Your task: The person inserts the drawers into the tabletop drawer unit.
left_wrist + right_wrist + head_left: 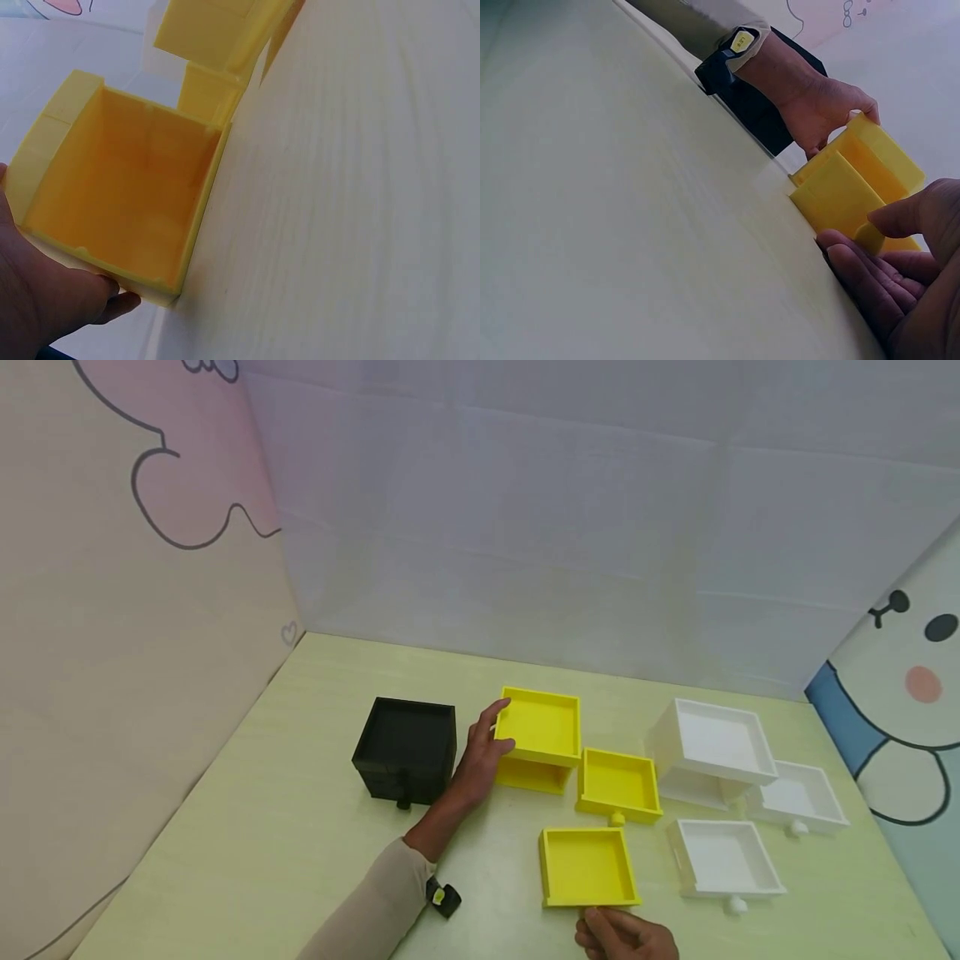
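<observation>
Pale green table [285,827] with black, yellow and white boxes and drawers.

A black box [406,748] stands just left of the left hand [480,758]; a yellow box [538,739] stands at that hand's fingertips. A yellow drawer [618,785] lies right of it, and another yellow drawer [588,866] lies just ahead of the right hand [624,937]. Farther right stand a white box [712,752] and two white drawers [723,858], one [798,797] behind the other.
</observation>
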`<state>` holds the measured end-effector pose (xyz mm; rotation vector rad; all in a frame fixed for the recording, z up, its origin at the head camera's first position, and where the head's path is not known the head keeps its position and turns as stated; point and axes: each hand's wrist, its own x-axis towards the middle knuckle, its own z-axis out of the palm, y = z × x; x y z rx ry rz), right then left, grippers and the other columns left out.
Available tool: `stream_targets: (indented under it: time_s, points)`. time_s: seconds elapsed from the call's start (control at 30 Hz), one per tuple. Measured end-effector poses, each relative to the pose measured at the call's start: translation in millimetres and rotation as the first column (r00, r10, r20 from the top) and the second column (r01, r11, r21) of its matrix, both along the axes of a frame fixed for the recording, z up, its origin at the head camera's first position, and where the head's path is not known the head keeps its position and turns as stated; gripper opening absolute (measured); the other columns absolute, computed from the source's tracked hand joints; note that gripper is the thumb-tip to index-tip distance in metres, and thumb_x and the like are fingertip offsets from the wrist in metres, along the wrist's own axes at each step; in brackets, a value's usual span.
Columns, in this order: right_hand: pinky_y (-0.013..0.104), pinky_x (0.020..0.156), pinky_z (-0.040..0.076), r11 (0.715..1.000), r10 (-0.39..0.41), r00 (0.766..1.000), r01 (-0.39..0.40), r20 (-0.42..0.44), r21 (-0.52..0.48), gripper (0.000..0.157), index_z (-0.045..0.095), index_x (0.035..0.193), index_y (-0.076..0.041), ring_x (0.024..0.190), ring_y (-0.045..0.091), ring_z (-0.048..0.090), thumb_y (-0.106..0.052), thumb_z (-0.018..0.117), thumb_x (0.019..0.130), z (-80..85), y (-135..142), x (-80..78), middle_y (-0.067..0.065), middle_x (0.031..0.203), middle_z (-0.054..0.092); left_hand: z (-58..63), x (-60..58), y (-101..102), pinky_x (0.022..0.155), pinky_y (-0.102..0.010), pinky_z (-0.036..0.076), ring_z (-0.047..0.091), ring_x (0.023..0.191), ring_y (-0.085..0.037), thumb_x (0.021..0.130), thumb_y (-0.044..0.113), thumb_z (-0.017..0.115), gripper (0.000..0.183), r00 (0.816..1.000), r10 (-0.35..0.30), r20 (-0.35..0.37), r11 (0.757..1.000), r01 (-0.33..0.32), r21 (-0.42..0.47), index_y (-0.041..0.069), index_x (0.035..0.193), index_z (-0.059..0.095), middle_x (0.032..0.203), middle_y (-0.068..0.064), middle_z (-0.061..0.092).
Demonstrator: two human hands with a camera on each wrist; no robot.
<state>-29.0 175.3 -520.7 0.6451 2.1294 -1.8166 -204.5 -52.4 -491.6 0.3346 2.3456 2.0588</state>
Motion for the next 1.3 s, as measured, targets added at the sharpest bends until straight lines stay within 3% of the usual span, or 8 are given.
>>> stream_targets:
  time_s: [0.97, 1.13, 1.3]
  points:
    - [0.030, 0.064, 0.058, 0.999, 0.017, 0.998, -0.014, -0.065, 0.051, 0.031, 0.075, 0.099, 0.008, 0.075, 0.022, 0.074, -0.022, 0.074, 0.090, 9.9, -22.8, -2.4, 0.014, 0.084, 0.074, -0.3, 0.9, 1.3, 0.106, -0.057, 0.033, 0.033, 0.136, -0.037, 0.097, 0.021, 0.044, 0.058, 1.000, 0.031, 0.004, 0.999, -0.031, -0.025, 0.032, 0.153, 0.032, 0.153, -0.015, 0.026]
    - [0.031, 0.065, 0.058, 0.997, 0.067, 0.991, -0.063, -0.116, 0.037, 0.030, 0.075, 0.099, 0.008, 0.075, 0.021, 0.074, -0.020, 0.072, 0.091, 11.0, -24.2, -4.6, 0.014, 0.083, 0.074, 0.0, 1.6, 0.6, 0.106, -0.057, 0.033, 0.033, 0.136, -0.036, 0.097, 0.020, 0.044, 0.058, 1.000, 0.028, -0.004, 0.999, -0.028, -0.020, 0.031, 0.153, 0.032, 0.153, -0.014, 0.026]
    - [0.031, 0.065, 0.058, 0.988, 0.156, 0.967, -0.155, -0.201, 0.024, 0.028, 0.074, 0.097, 0.009, 0.075, 0.020, 0.074, -0.019, 0.070, 0.093, 9.1, -25.1, -7.7, 0.013, 0.082, 0.074, 0.9, 1.5, 1.0, 0.106, -0.057, 0.032, 0.032, 0.137, -0.036, 0.098, 0.019, 0.044, 0.058, 1.000, 0.018, -0.005, 1.000, -0.018, -0.014, 0.030, 0.154, 0.031, 0.154, -0.014, 0.025]
